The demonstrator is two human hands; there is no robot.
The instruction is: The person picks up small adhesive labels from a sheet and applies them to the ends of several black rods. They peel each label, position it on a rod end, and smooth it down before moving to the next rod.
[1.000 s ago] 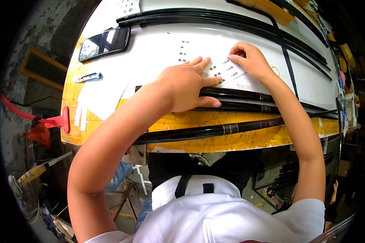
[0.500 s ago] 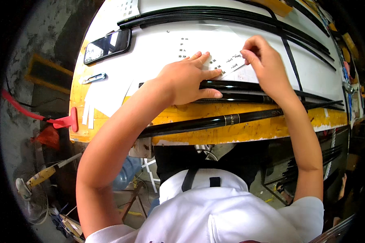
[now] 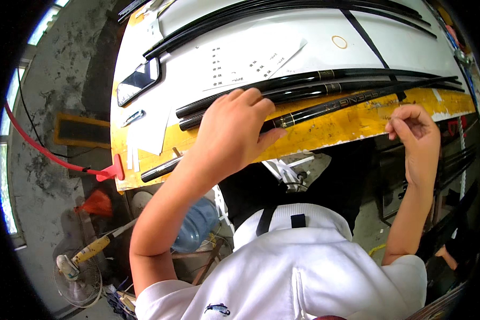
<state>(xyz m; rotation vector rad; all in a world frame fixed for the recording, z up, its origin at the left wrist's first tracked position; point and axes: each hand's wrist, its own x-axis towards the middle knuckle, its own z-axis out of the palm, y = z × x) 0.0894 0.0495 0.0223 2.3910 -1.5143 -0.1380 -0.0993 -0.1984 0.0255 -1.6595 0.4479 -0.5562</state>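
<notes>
My left hand (image 3: 234,125) lies over the nearest black fishing rod (image 3: 325,111), its fingers curled on the far side and the thumb along the near side. That rod has gold rings and lettering, and the hand covers part of it. My right hand (image 3: 415,128) is raised by the table's front edge, thumb and fingertips pinched on what looks like a small clear sticker (image 3: 387,116). Two more black rods (image 3: 298,81) lie just beyond. Behind them rests a white sheet of small black-printed stickers (image 3: 261,65), with one corner strip lifted.
A phone (image 3: 138,81), a small blue-handled cutter (image 3: 133,118) and white paper pieces (image 3: 148,137) are on the table's left. More black rods (image 3: 218,24) cross the back. A red T-shaped piece (image 3: 112,169) sits at the left edge. A fan (image 3: 77,277) stands below on the left.
Both hands have left the sticker sheet. My left hand has come down onto the nearest rod. My right hand has moved right and toward me, and the view has shifted.
</notes>
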